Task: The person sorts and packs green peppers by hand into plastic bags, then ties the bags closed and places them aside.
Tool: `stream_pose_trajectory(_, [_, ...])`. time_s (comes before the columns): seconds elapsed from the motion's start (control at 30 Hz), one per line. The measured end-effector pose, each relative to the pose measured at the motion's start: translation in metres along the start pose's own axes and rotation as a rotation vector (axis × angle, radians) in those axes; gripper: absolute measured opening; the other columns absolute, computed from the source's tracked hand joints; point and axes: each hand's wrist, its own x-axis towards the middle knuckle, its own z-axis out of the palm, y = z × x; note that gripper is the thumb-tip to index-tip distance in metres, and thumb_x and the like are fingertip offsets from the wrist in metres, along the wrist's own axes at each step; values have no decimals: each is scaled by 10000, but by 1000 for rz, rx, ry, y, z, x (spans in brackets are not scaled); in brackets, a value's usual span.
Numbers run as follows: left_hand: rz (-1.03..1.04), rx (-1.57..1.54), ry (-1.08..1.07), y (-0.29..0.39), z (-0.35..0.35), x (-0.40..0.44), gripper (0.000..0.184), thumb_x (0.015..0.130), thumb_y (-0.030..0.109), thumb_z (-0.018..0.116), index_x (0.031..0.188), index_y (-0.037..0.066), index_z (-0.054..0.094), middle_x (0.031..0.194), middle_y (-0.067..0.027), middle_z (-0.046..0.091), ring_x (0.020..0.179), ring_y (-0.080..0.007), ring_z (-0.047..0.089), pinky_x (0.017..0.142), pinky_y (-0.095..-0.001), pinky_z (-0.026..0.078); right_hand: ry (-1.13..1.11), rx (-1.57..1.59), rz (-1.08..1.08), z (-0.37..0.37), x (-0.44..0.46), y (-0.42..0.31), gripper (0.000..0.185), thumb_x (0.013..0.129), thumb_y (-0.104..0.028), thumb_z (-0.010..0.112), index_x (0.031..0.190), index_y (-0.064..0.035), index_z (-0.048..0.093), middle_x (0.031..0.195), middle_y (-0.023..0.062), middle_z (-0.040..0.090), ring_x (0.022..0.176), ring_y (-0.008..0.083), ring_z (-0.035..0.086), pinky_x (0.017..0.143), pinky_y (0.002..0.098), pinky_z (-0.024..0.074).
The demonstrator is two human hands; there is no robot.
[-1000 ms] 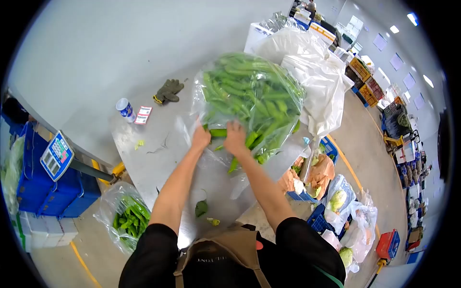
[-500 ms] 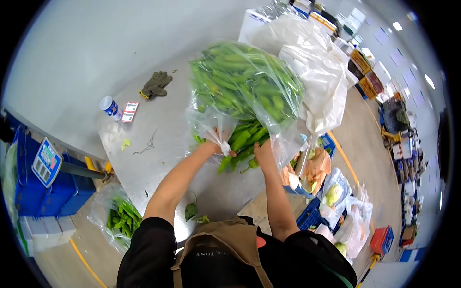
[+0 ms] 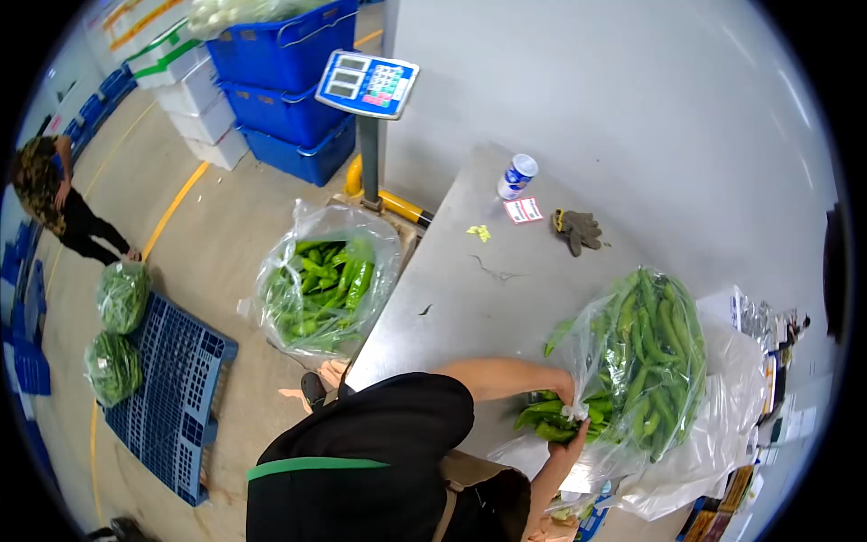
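A large clear plastic bag (image 3: 607,312) full of long green peppers (image 3: 664,352) lies on the metal table. My left hand (image 3: 564,388) is closed on the bag's bunched plastic, beside a whitish knotted part (image 3: 575,412). Just below it, my right hand (image 3: 566,443) curls around green peppers (image 3: 542,417) that stick out at the bag's mouth, its fingertips near the knot. Parts of both hands' fingers are hidden behind plastic and peppers.
On the metal table (image 3: 433,280) are a work glove (image 3: 576,231), a white-and-blue can (image 3: 517,176) and labels (image 3: 523,210). An open bag of peppers (image 3: 325,285) stands left, below a scale display (image 3: 368,84). Blue crates (image 3: 289,104), a pallet (image 3: 167,388) and another person (image 3: 54,194) are farther left.
My view has swung left, bringing the scale, crates, pallet and another person into sight. My hands have come closer together at the bag's mouth.
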Motion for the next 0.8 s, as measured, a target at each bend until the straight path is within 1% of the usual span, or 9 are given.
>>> stream_pose_trajectory(0.13, [-2, -241, -6, -3, -2, -32, 706, 697, 323, 734, 1262, 29, 430, 1171, -202, 546, 1063, -299, 520, 882, -343, 418, -56, -17, 104, 31, -37, 23, 393, 885, -353, 540, 1210, -137, 486, 1165, 82, 542, 1046, 279, 516, 863, 494, 435])
stream_pose_trajectory(0.23, [20, -575, -6, 11, -19, -98, 726, 688, 332, 741, 1267, 31, 424, 1178, -200, 543, 1070, -296, 515, 887, -340, 414, -99, -102, 160, 67, -78, 43, 343, 850, -382, 599, 1105, -165, 527, 1115, 83, 559, 973, 286, 535, 815, 489, 425])
stream_pose_trajectory(0.3, [3, -727, -31, 33, -45, -166, 759, 683, 334, 743, 1282, 18, 398, 1192, -207, 531, 1091, -296, 500, 904, -338, 403, -127, -210, 169, 85, -92, 55, 345, 864, -368, 582, 1133, -164, 509, 1125, 76, 550, 1001, 288, 514, 840, 489, 395])
stream_pose_trajectory(0.4, [-184, -608, 343, 48, -45, -250, 786, 709, 314, 719, 1283, -53, 328, 1195, -243, 510, 1100, -294, 495, 920, -338, 395, -228, -332, 253, 129, -125, 81, 310, 881, -329, 565, 1141, -170, 508, 1099, 55, 555, 983, 264, 515, 801, 473, 399])
stream_pose_trajectory(0.5, [-104, -699, 706, 39, -25, -320, 802, 743, 320, 685, 1279, -113, 274, 1191, -272, 496, 1095, -306, 508, 938, -339, 391, -416, -478, 277, 176, -148, 114, 335, 873, -263, 579, 1171, -136, 496, 1064, 55, 560, 908, 241, 545, 714, 443, 452])
stream_pose_trajectory(0.57, [-331, -605, 753, 68, -47, -394, 833, 777, 341, 655, 1317, -109, 210, 1235, -269, 461, 1155, -298, 469, 978, -336, 361, -478, -605, 270, 226, -174, 140, 355, 860, -192, 586, 1185, -83, 495, 1005, 71, 574, 808, 217, 573, 601, 386, 491])
stream_pose_trajectory(0.63, [-456, -713, 843, 69, -45, -444, 851, 799, 368, 637, 1333, -112, 180, 1278, -270, 422, 1210, -297, 418, 995, -340, 346, -628, -716, 304, 265, -181, 172, 402, 830, -162, 628, 1187, -34, 493, 974, 86, 592, 804, 194, 582, 565, 345, 492])
stream_pose_trajectory(0.7, [-526, -794, 1012, 54, -30, -483, 875, 811, 397, 632, 1349, -106, 159, 1309, -268, 391, 1223, -312, 401, 1002, -362, 352, -795, -841, 444, 296, -166, 215, 383, 805, -163, 657, 1132, -8, 530, 906, 95, 611, 725, 195, 595, 537, 351, 499])
stream_pose_trajectory(0.8, [-747, -1151, 1122, 9, 2, -522, 959, 802, 436, 641, 1379, -92, 85, 1358, -277, 328, 1237, -327, 388, 1034, -383, 319, -836, -1028, 678, 332, -142, 291, 382, 787, -160, 677, 1098, 21, 547, 915, 119, 621, 713, 222, 609, 529, 365, 513])
